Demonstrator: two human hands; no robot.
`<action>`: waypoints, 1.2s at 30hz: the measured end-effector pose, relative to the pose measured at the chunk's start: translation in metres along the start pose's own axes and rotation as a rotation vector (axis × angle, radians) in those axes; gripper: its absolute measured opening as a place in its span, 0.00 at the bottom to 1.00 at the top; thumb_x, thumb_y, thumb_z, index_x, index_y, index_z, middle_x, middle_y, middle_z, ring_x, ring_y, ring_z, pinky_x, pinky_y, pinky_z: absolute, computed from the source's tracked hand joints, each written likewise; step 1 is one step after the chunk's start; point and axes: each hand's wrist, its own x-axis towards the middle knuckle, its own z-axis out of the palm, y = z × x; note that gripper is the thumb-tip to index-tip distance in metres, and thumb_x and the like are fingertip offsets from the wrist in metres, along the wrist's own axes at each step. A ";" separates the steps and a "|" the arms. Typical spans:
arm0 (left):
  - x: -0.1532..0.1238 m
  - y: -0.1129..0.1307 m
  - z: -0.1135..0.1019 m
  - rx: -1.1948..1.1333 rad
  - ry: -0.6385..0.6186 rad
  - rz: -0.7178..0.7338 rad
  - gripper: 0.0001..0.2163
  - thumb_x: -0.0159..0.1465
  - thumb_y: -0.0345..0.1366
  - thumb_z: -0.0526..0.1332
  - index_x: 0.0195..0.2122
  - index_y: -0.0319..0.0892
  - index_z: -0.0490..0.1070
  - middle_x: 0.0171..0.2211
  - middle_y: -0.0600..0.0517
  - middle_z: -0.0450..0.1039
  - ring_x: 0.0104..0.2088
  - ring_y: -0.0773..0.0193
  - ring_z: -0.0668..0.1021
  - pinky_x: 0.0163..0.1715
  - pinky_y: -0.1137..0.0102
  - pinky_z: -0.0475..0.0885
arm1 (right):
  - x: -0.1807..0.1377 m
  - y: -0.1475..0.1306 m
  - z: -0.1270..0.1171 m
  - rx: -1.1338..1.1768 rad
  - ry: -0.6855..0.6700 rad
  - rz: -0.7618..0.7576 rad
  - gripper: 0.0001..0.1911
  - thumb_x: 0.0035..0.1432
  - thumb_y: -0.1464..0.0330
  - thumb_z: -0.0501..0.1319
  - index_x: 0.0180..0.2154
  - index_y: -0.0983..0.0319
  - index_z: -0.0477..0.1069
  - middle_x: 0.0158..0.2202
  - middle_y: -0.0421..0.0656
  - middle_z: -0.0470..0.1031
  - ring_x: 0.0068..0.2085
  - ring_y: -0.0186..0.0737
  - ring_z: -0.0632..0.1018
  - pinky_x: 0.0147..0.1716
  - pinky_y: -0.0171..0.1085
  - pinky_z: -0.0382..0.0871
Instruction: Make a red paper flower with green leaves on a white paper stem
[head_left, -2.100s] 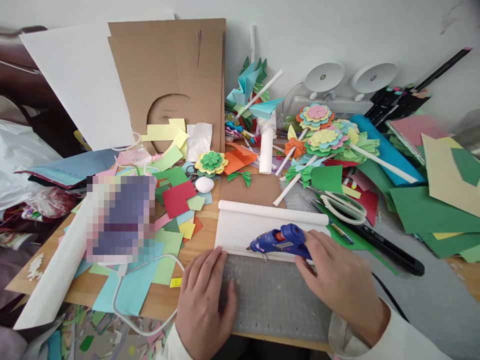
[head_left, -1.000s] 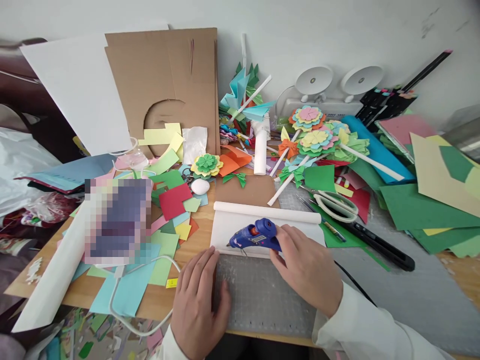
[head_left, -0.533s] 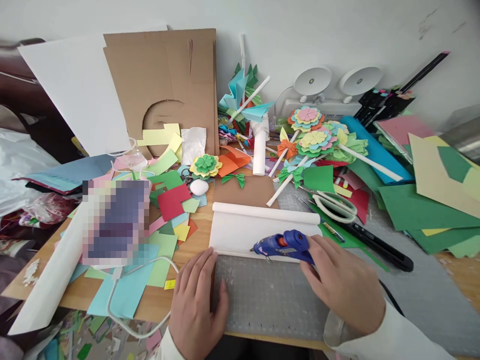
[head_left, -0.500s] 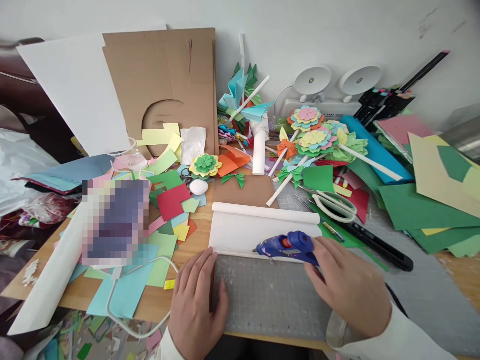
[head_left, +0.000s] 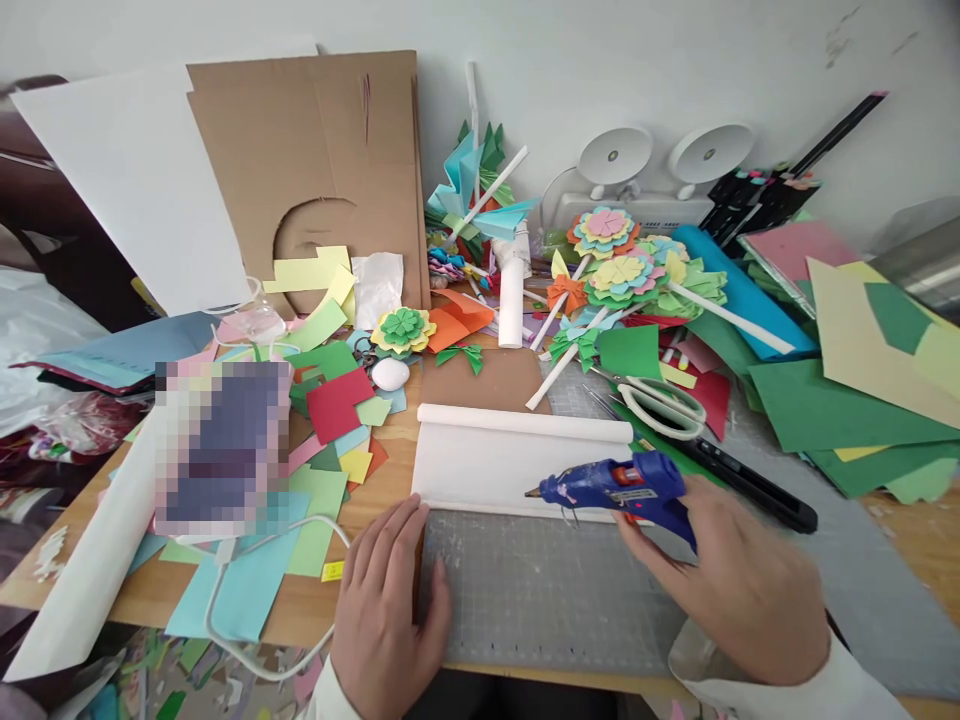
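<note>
My right hand grips a blue glue gun by its handle. The nozzle points left, over the near part of a white sheet of paper. The far edge of that sheet is rolled into a tube, and it lies on a grey cutting mat. My left hand rests flat with fingers stretched, its fingertips at the sheet's near left corner. Behind the sheet lies a piece of brown cardboard.
Scissors and a black pen-shaped tool lie right of the sheet. Paper flowers on white sticks stand behind. Coloured paper scraps and a blurred phone with a white cable lie left. Cardboard leans on the wall.
My right hand and the glue gun have moved to the right along the sheet's near edge. My left hand stays at the corner. The whole view has shifted slightly.
</note>
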 end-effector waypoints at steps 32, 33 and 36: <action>0.000 0.001 -0.001 0.027 0.018 -0.003 0.22 0.59 0.28 0.56 0.56 0.39 0.59 0.52 0.40 0.68 0.52 0.50 0.69 0.51 0.56 0.63 | -0.031 0.023 -0.007 -0.227 -0.017 0.035 0.15 0.57 0.60 0.62 0.35 0.66 0.69 0.31 0.47 0.78 0.27 0.39 0.77 0.19 0.35 0.56; 0.000 0.002 -0.001 0.028 0.017 -0.002 0.22 0.59 0.28 0.56 0.56 0.39 0.59 0.52 0.40 0.68 0.52 0.50 0.69 0.51 0.56 0.63 | -0.030 0.019 -0.005 -0.203 -0.030 0.039 0.14 0.59 0.61 0.60 0.36 0.68 0.69 0.32 0.48 0.77 0.28 0.39 0.77 0.20 0.35 0.56; 0.001 0.001 -0.001 0.031 0.013 0.004 0.22 0.60 0.28 0.55 0.56 0.38 0.59 0.52 0.40 0.68 0.53 0.50 0.69 0.51 0.57 0.63 | -0.025 0.012 -0.003 -0.136 -0.025 0.029 0.11 0.61 0.65 0.56 0.38 0.68 0.68 0.33 0.49 0.77 0.30 0.40 0.77 0.23 0.34 0.59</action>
